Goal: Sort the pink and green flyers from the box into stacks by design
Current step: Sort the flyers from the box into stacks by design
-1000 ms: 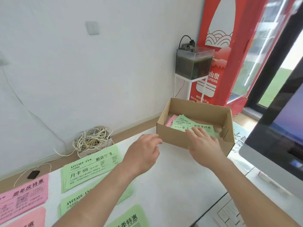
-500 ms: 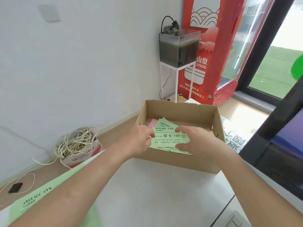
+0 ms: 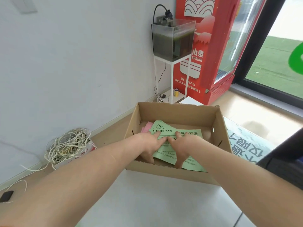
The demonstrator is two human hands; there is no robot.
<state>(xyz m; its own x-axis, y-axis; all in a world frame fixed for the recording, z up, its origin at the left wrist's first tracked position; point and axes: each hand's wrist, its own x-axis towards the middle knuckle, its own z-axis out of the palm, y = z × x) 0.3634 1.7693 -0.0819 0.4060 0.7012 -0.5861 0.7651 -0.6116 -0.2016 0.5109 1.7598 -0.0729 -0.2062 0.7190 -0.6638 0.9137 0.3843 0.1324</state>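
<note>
An open cardboard box (image 3: 164, 175) stands on the white table (image 3: 155, 203). Inside lie several overlapping green flyers (image 3: 164, 128) printed "AVOCADO GYM", with pink flyers (image 3: 146, 127) showing beneath at the back left. Both my hands are in the box on the top green flyer. My left hand (image 3: 146, 145) lays its fingers across the flyer's left half, thumb at the near edge. My right hand (image 3: 183, 145) mirrors it on the right half, thumb down over the near edge. The two sets of fingertips almost meet in the middle, pinching the sheet.
A large printed sheet (image 3: 242, 145) lies right of the box, and a dark monitor edge (image 3: 288, 154) juts in at the right. On the floor behind are a coil of cord (image 3: 68, 145), a fish tank on a white stand (image 3: 172, 40) and a red fridge (image 3: 213, 46).
My left hand went from hovering outside the box to joining the right hand on the top green flyer. The view swung right, so the sorted flyers on the table's left are out of sight.
</note>
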